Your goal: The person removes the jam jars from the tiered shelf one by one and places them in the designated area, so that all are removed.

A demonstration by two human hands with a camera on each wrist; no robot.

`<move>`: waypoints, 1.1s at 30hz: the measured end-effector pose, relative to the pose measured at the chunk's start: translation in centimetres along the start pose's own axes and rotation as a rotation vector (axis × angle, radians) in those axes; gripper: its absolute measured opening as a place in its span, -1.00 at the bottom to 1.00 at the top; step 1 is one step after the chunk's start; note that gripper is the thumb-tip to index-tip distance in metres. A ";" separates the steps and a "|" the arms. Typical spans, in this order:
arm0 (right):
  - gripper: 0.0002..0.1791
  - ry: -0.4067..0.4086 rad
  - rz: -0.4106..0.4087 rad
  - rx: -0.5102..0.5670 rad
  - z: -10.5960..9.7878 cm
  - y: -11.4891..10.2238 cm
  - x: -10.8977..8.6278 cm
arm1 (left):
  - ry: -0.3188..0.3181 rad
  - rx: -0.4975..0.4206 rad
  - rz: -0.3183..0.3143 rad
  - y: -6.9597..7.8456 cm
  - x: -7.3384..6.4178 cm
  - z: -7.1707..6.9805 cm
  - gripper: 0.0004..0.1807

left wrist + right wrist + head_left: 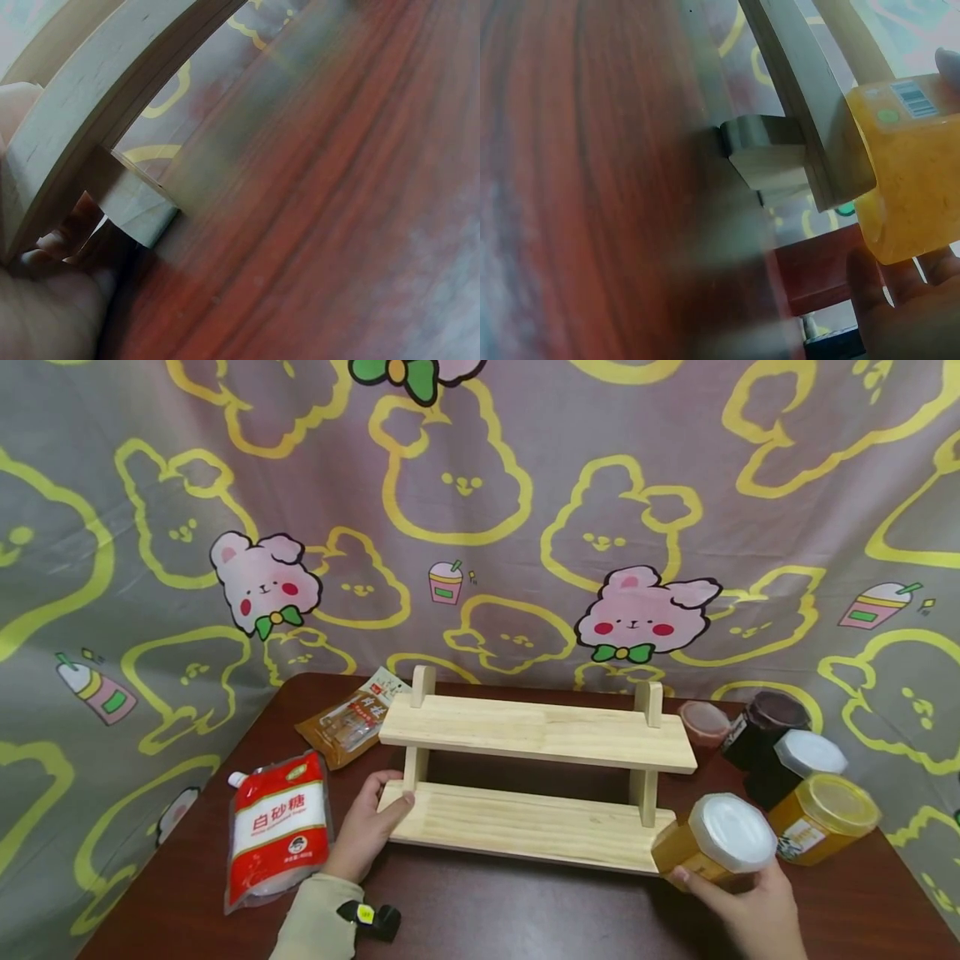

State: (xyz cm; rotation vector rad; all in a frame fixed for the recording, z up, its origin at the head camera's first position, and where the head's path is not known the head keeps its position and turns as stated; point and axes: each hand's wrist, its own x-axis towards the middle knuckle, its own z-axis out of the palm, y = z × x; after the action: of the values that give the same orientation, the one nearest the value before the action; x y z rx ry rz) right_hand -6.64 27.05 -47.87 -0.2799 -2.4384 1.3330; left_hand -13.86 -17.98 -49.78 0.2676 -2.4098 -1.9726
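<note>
A two-tier pale wooden rack (525,827) stands on the dark table, its upper board set back behind the lower one. My left hand (367,827) grips the lower board's left end, thumb on top and fingers around the edge. In the left wrist view, the board (82,97) and a short foot show beside the palm. My right hand (757,906) holds an amber-filled jar (693,843) with a white lid, tilted, at the lower board's right end. The right wrist view shows the jar (915,180) overlapping the board's end, with fingers beneath it.
Left of the rack lie a red-and-white bag of white sugar (277,827) and a brown packet (352,718). To the right stand a yellow-lidded jar (821,818), a dark jar with a white lid (798,764), another dark jar (761,731) and a pinkish-lidded container (703,722). Patterned cloth (480,568) hangs behind.
</note>
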 end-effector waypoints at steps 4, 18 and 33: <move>-0.14 0.035 0.083 -0.005 -0.3 0.2 0.2 | -0.003 -0.001 -0.005 0.1 0.0 0.0 -0.52; -0.19 0.181 0.342 0.097 -0.8 0.5 1.1 | -0.002 -0.001 0.004 0.0 0.0 0.0 -0.54; -0.15 0.134 0.311 0.246 -0.3 1.4 1.5 | -0.006 0.012 -0.001 0.1 0.0 -0.1 -0.52</move>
State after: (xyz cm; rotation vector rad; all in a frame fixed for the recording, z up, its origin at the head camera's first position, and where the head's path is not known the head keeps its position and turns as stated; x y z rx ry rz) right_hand -7.92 28.52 -48.61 -0.6817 -2.1552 1.6647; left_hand -13.88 -18.03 -49.64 0.2635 -2.4261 -1.9637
